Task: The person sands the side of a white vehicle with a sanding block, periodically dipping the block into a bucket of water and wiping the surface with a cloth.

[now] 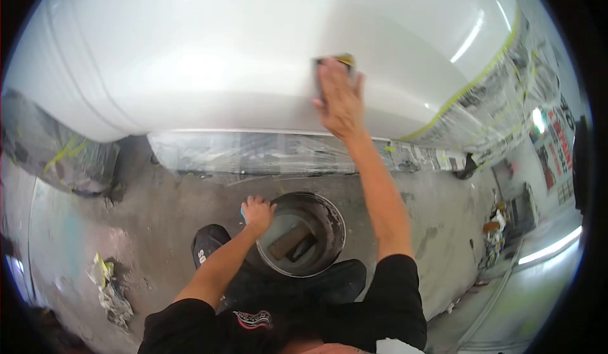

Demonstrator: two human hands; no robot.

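Observation:
My right hand [342,104] presses a dark, flat sanding pad [346,59] with a yellowish edge against the white car panel [221,56]. The pad shows past the fingertips; the rest lies beneath the hand. Down by the bucket [339,218], my left hand [258,213] is at its left rim, fingers curled, with a bit of something blue [243,211] at its side. Inside the bucket are cloudy water, a brown block [286,241] and a dark piece [303,249] beside it.
Plastic and newspaper masking [253,151] runs along the panel's lower edge, and yellow-green tape borders its right side. A covered wheel [63,145] is at the left. Crumpled paper [114,297] lies on the floor at lower left, with more clutter [495,237] at the right.

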